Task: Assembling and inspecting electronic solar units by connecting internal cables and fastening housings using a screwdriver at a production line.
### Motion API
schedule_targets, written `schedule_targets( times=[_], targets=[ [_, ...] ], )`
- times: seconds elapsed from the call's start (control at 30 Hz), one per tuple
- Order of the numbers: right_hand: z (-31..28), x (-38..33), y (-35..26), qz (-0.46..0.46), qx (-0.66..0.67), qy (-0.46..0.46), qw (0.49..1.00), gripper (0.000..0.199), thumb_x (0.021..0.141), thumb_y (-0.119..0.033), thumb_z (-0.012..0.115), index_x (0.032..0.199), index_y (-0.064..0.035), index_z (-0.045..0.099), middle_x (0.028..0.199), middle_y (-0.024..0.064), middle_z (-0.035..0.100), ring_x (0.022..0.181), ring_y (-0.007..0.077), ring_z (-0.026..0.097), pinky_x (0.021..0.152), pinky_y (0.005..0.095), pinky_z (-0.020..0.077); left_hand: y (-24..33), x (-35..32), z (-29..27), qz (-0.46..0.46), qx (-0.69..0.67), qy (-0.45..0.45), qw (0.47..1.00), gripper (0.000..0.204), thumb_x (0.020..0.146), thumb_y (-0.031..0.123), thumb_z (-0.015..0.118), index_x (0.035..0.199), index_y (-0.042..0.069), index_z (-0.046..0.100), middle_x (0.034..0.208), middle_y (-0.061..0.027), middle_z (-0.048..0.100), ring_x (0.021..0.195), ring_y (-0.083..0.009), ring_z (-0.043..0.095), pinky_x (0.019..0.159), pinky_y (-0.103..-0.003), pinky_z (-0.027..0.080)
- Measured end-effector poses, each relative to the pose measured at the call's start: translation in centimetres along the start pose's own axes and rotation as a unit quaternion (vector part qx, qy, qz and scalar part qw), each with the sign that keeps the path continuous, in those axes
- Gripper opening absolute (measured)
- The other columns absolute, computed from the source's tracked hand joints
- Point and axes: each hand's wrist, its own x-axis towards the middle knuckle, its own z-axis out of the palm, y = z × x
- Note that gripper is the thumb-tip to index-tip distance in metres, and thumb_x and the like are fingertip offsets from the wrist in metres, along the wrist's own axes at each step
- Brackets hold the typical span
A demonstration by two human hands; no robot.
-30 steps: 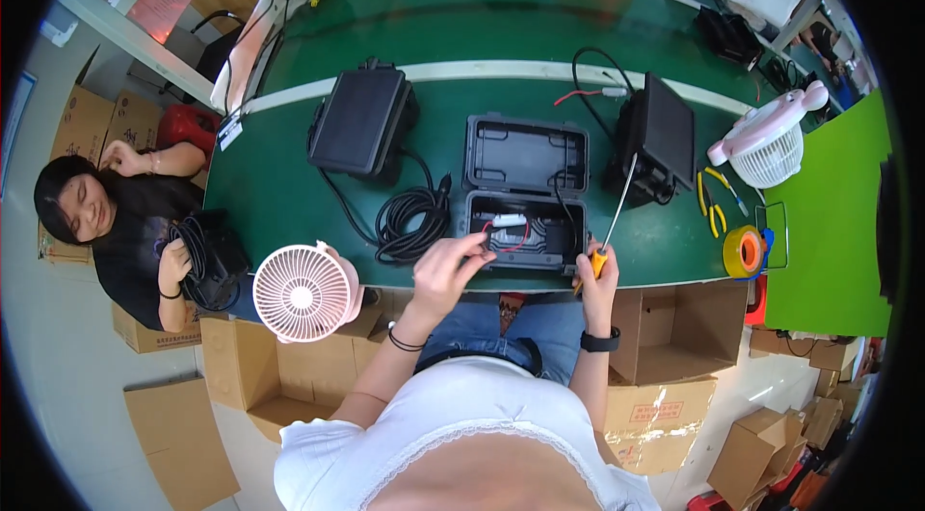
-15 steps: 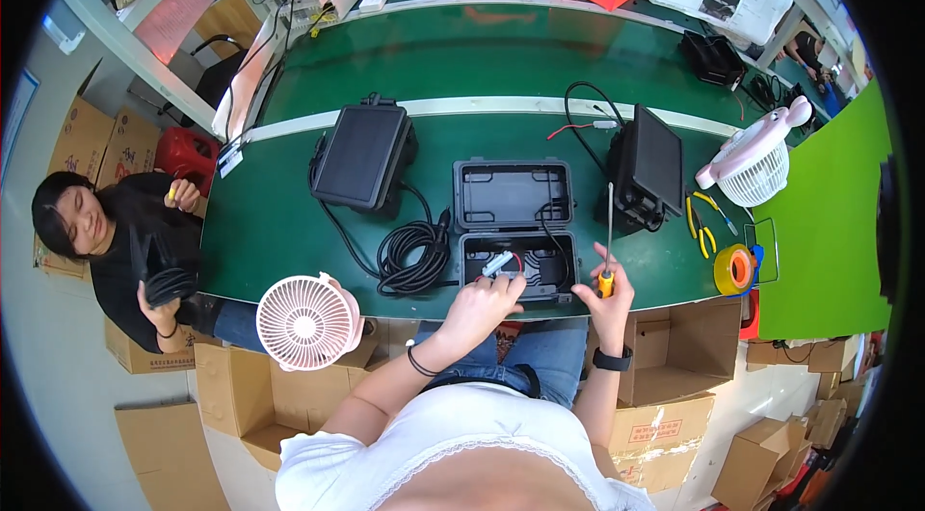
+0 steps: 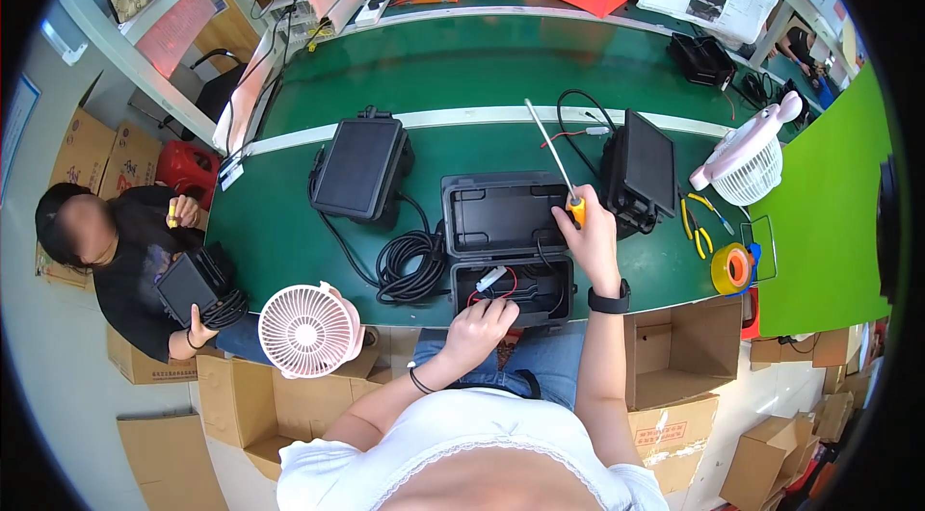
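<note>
An open black plastic box lies at the table's front edge, its lid (image 3: 491, 212) folded back flat and its base (image 3: 540, 291) toward me. In the base sit a white connector (image 3: 491, 277) and thin red and black wires. My left hand (image 3: 479, 330) is closed over the base's front wall, its fingertips beside the red wire and partly hidden. A screwdriver (image 3: 554, 157) with a yellow handle is held in my right hand (image 3: 590, 234), shaft pointing up and to the left. That hand's thumb side reaches the lid's right edge.
Two black boxes with dark panels, left (image 3: 358, 169) and right (image 3: 644, 169), flank the open one. Coiled black cable (image 3: 409, 265), a pink fan (image 3: 306, 330), yellow-handled pliers (image 3: 696, 227), yellow tape (image 3: 732, 268) and another fan (image 3: 752, 164) lie around. At left, a person (image 3: 145, 261) holds a black box.
The open box has shifted toward me, with my left hand at its front wall. My right hand has moved up and forward to the lid, and the screwdriver now leans left.
</note>
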Motion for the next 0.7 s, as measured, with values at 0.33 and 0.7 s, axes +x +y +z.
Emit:
schedule_targets(
  times=[0.33,0.7],
  targets=[
    [-3.1,-1.0,-3.0,-0.003,0.161,0.048,0.986,0.048,0.073,-0.015,0.087,0.087,-0.0067,0.043,0.116,0.0082,0.073,0.076,0.0091,0.066,0.053,0.0201,0.0455,-0.1,1.1,-0.6,-0.051,-0.008,-0.104,0.993,0.025,0.076,0.011,0.066,0.100,0.011,0.060,0.077,-0.0033,0.058,0.065,-0.0180,0.065,0.056,-0.030,0.055],
    [-1.2,-5.6,-1.5,0.057,0.226,0.094,0.968,0.034,0.085,-0.003,0.075,0.081,-0.0049,0.041,0.098,0.0137,0.074,0.102,0.0177,0.070,0.074,0.0258,0.0505,-4.6,6.1,0.2,-0.047,-0.069,-0.120,0.989,0.045,0.078,0.028,0.076,0.115,0.006,0.065,0.112,-0.0162,0.064,0.105,-0.0322,0.064,0.090,-0.044,0.051]
  ],
)
